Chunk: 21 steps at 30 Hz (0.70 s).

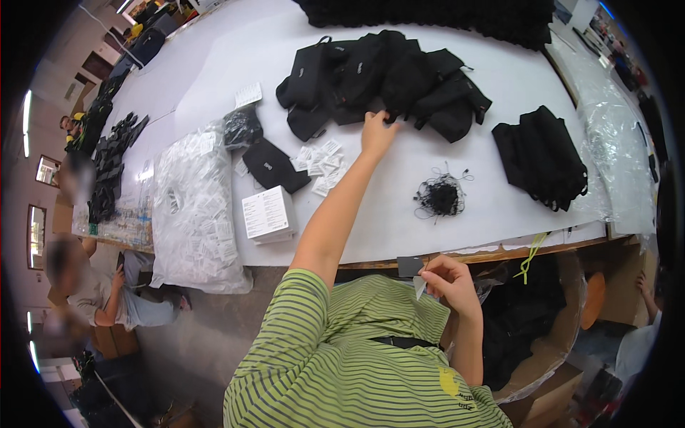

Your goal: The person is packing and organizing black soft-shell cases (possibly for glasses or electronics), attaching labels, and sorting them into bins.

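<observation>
Fingers of the right hand pinch a small dark tag at the near edge of the worktop. Beyond, white surface spreads openly around a black cord tangle. Farther, the left hand meets heaped black pouches; whether grasping, I cannot tell.

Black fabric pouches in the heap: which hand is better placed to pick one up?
Probably the left hand: it is right at the black pouches' near edge, while the right hand holds a dark card.
</observation>
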Each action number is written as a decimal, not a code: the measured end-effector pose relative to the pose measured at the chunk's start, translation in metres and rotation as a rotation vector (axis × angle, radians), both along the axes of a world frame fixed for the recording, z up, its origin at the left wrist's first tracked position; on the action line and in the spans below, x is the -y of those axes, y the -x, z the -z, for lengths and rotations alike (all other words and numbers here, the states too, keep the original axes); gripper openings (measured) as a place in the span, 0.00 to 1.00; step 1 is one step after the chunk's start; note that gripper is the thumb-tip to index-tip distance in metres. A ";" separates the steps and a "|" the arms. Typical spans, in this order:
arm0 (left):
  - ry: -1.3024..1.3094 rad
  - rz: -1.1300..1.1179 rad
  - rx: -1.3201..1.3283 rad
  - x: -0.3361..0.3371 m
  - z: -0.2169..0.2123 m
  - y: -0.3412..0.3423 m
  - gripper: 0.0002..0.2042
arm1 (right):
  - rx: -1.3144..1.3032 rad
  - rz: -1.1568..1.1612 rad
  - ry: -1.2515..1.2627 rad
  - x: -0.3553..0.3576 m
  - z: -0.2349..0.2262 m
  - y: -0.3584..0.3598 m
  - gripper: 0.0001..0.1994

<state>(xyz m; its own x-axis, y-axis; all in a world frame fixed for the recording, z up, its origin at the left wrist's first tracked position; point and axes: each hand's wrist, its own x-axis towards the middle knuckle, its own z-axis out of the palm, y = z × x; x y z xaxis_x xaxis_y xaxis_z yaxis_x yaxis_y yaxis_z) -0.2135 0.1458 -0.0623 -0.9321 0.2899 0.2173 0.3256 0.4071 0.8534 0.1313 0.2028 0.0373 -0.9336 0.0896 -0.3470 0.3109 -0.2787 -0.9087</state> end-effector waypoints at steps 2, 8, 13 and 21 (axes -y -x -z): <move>0.140 -0.054 -0.207 0.005 0.000 -0.009 0.13 | -0.009 0.029 -0.017 -0.003 -0.001 0.001 0.04; 0.150 0.181 -0.589 0.038 -0.061 -0.097 0.05 | 0.001 0.193 -0.149 -0.010 0.006 0.017 0.05; -0.056 0.402 0.099 0.080 -0.089 -0.168 0.07 | -0.078 0.273 -0.491 0.001 0.011 0.044 0.06; -0.241 0.347 0.612 0.128 -0.078 -0.212 0.10 | -0.212 0.055 -0.741 0.028 0.005 0.048 0.07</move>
